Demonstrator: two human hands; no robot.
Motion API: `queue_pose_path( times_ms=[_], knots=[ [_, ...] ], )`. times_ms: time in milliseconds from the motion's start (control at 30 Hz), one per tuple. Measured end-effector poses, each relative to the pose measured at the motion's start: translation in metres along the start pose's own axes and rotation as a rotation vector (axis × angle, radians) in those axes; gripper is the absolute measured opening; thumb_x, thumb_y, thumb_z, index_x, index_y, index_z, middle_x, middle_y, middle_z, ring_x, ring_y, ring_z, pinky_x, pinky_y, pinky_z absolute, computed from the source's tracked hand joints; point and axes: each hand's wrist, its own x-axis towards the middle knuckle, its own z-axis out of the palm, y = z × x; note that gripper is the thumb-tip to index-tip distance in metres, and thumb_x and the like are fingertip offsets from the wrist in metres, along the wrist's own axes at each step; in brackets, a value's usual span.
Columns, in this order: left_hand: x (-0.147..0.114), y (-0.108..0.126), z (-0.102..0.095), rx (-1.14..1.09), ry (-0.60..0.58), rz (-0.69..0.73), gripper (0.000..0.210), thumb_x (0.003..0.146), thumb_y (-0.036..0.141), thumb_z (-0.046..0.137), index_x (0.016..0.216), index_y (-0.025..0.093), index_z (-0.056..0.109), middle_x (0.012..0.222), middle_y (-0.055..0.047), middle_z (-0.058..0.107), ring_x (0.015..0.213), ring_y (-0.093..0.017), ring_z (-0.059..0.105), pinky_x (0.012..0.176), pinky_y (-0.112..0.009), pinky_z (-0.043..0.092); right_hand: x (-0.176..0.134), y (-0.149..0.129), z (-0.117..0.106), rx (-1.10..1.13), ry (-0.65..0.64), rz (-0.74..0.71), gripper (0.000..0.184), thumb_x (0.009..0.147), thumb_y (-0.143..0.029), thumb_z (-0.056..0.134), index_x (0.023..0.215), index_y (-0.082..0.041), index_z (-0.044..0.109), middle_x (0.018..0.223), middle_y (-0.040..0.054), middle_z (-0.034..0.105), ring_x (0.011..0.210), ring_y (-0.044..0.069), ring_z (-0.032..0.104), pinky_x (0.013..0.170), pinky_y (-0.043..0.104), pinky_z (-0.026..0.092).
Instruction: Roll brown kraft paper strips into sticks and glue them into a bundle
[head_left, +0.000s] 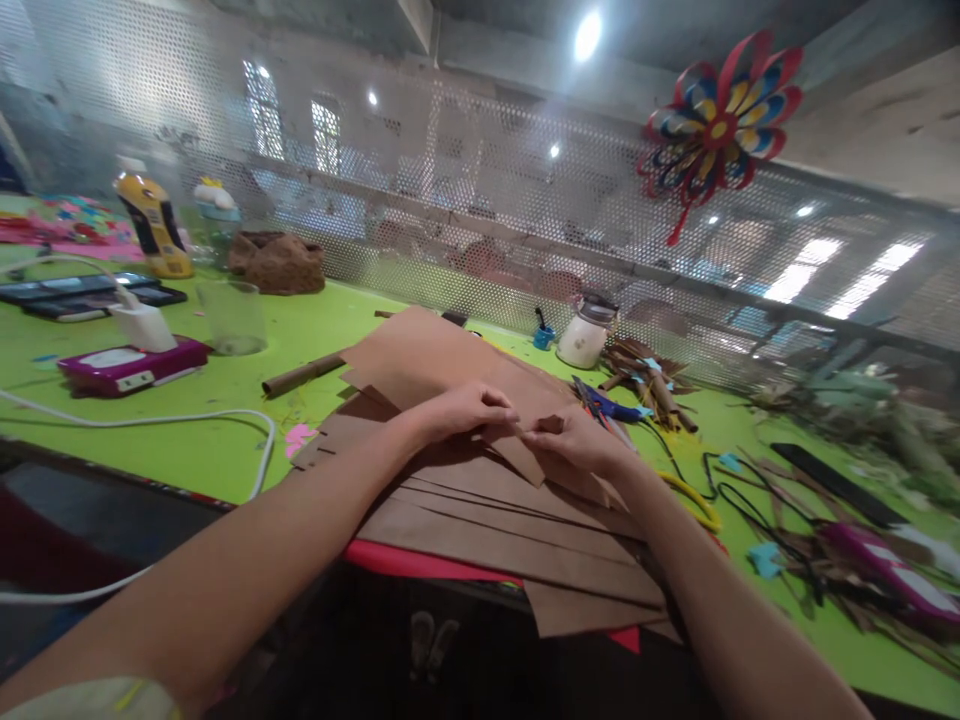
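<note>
My left hand [472,410] and my right hand [566,440] almost meet above a spread of brown paper strips [510,515]. Both have curled, pinching fingers. Between the fingertips is a piece of brown paper [517,456], its lower part slanting down over the strips; the exact grip is blurred. Behind my hands lies a larger brown paper sheet [420,345], and slit strips reach out under my wrists. Another strip [570,610] hangs past the table's front edge, over red material [427,562].
On the green table [315,310] stand a purple power strip [135,365], a clear cup [234,318] and a yellow bottle [154,220] at left. To the right are a white-bodied jar [585,335], a blue-handled tool [611,405], cables, paper scraps and another purple power strip [892,570].
</note>
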Motion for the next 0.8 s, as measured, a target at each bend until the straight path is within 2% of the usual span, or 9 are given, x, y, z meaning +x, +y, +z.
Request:
queue_pose_path(
  times_ms=[167, 400, 567, 800],
  knots=[
    [0.01, -0.016, 0.001, 0.381, 0.052, 0.114, 0.026, 0.069, 0.033, 0.059, 0.082, 0.014, 0.068, 0.059, 0.0, 0.059, 0.055, -0.01, 0.045, 0.054, -0.021, 0.033, 0.007, 0.013, 0.009, -0.221, 0.045, -0.078, 0.028, 0.077, -0.033, 0.048, 0.075, -0.013, 0.068, 0.059, 0.0001, 0.058, 0.054, 0.01, 0.044, 0.051, 0.021, 0.033],
    [0.015, -0.027, 0.004, 0.658, 0.082, 0.216, 0.021, 0.07, 0.029, 0.056, 0.073, 0.013, 0.068, 0.065, -0.003, 0.062, 0.058, -0.011, 0.049, 0.054, -0.02, 0.033, 0.003, 0.004, 0.01, -0.423, 0.096, -0.103, 0.02, 0.074, -0.023, 0.05, 0.075, -0.015, 0.069, 0.065, 0.0027, 0.063, 0.057, 0.011, 0.05, 0.053, 0.02, 0.034],
    [0.013, -0.024, 0.005, 0.734, 0.119, 0.225, 0.018, 0.069, 0.025, 0.056, 0.073, 0.013, 0.068, 0.067, -0.004, 0.063, 0.06, -0.012, 0.051, 0.055, -0.021, 0.034, 0.006, 0.006, 0.01, -0.441, 0.075, -0.125, 0.019, 0.074, -0.019, 0.05, 0.075, -0.015, 0.069, 0.072, 0.0035, 0.066, 0.062, 0.011, 0.054, 0.059, 0.02, 0.037],
    [0.014, -0.023, 0.005, 0.732, 0.083, 0.22, 0.017, 0.068, 0.018, 0.055, 0.076, 0.014, 0.07, 0.068, -0.003, 0.064, 0.06, -0.011, 0.052, 0.056, -0.02, 0.036, 0.006, 0.009, 0.012, -0.506, 0.077, -0.123, 0.02, 0.074, -0.015, 0.048, 0.079, -0.018, 0.068, 0.075, 0.0036, 0.066, 0.065, 0.012, 0.054, 0.06, 0.02, 0.036]
  ],
)
